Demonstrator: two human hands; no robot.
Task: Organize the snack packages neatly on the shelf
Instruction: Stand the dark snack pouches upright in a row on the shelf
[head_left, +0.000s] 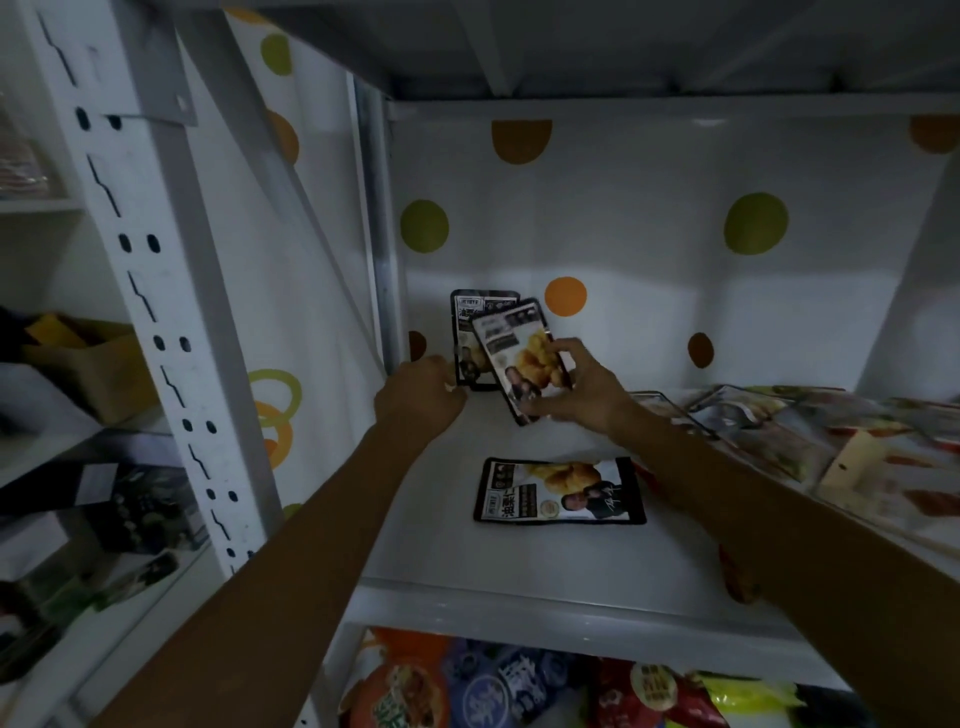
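Note:
Two black-edged snack packages stand at the back left of the white shelf (519, 566). The rear package (470, 322) leans upright against the dotted back wall, and my left hand (423, 397) holds its lower left corner. The front package (522, 356) is tilted to the right; my right hand (576, 387) grips its right edge and lower end. A third package of the same kind (558, 491) lies flat on the shelf, nearer to me, between my forearms.
A loose heap of mixed snack bags (810, 436) fills the right side of the shelf. More bags (519, 686) lie on the shelf below. A perforated white upright (156, 291) bounds the left, with boxes on the neighbouring shelves beyond it.

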